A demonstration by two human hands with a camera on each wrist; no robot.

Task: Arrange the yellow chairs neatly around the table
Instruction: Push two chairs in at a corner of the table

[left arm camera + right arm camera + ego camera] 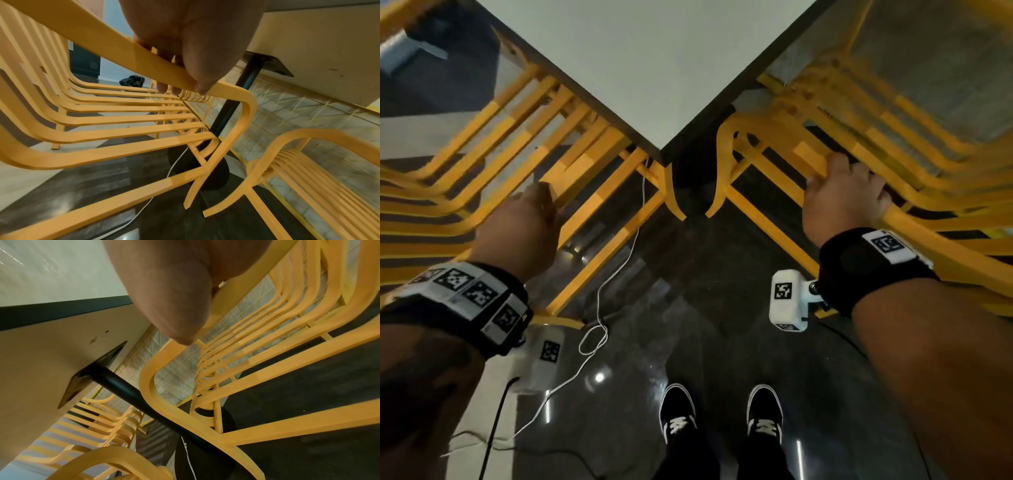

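Head view: two yellow chairs flank the near corner of the table [654,68], the left chair [493,144] tucked under one edge, the right chair [893,137] under the other, their front arm curves close together at the corner but apart. My left hand [524,233] is wrapped round the left chair's top arm rail; from the left wrist the fingers [162,86] show curling under the rail and the thumb lies over it. My right hand [842,195] grips the right chair's arm rail with fingers curled over the top; from the right wrist only the thumb is clear, the fingers hidden behind the rail. Both chairs run out of frame at the sides and blur there, so I cannot tell how their backs sit. The table's black post [232,104] stands between the chairs, its base partly hidden by them. A white cable [616,274] trails over the dark floor [715,342] beside my shoes [678,411]
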